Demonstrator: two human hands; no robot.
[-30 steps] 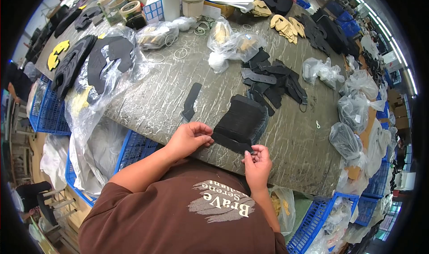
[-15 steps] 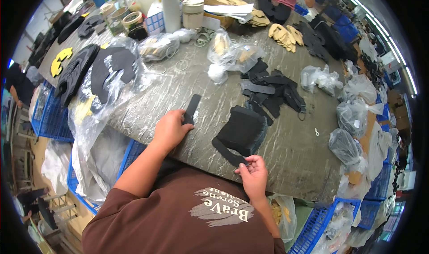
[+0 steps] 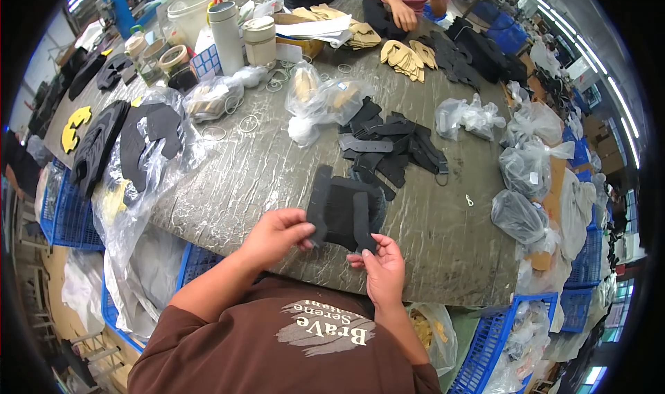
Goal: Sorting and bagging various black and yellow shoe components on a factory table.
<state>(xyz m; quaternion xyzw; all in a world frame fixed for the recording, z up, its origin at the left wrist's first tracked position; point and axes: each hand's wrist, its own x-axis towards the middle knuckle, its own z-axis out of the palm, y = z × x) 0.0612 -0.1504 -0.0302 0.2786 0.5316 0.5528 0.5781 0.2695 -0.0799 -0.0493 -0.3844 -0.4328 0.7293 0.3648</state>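
My left hand (image 3: 285, 233) pinches the lower end of a dark strip (image 3: 319, 197), which stands up along the left side of a black stack of pieces (image 3: 341, 217). A second black strip (image 3: 361, 217) is gripped at its lower end by my right hand (image 3: 383, 259), and it lies across the right part of that stack in this view. Both strips point away from me, roughly side by side. Beyond them lies a loose heap of black strips (image 3: 395, 141), with a greyer strip (image 3: 367, 145) at its left edge.
Clear plastic bags (image 3: 305, 103) with tan pieces sit mid-table, near rubber bands (image 3: 249, 123). Jars and a tall flask (image 3: 224, 37) stand at the far left. Tan cutouts (image 3: 402, 60) lie near a co-worker's hand (image 3: 402, 14). Blue crates (image 3: 478, 345) flank the table.
My left hand has brought its strip right, beside the stack. My right hand has turned its strip upright over the stack. The co-worker's arm now reaches onto a black pile.
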